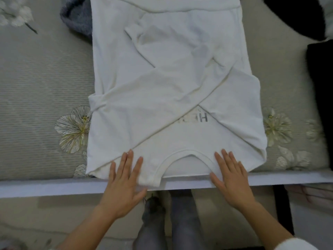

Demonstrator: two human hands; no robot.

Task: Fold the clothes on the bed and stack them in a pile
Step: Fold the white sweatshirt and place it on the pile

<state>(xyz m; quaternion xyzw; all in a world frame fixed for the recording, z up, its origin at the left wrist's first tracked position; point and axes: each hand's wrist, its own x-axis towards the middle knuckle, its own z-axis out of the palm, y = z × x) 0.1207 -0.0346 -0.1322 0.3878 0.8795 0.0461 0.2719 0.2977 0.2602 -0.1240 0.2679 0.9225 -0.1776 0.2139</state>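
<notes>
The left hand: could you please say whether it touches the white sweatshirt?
Touching. The head view shows the left hand pressed flat on the white sweatshirt.

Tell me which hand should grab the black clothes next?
Probably the right hand: it lies flat on the white shirt, nearer the black clothes on the right; the left hand would cross the shirt.

The white shirt is soft, matt knitted cloth, lightly creased, with thicker bands at neck and hem. The bedspread is grey-green fabric with fine ridges and faintly shiny flowers. The grey garment looks fleecy; the black garment is matt. The bed edge is smooth.
</notes>
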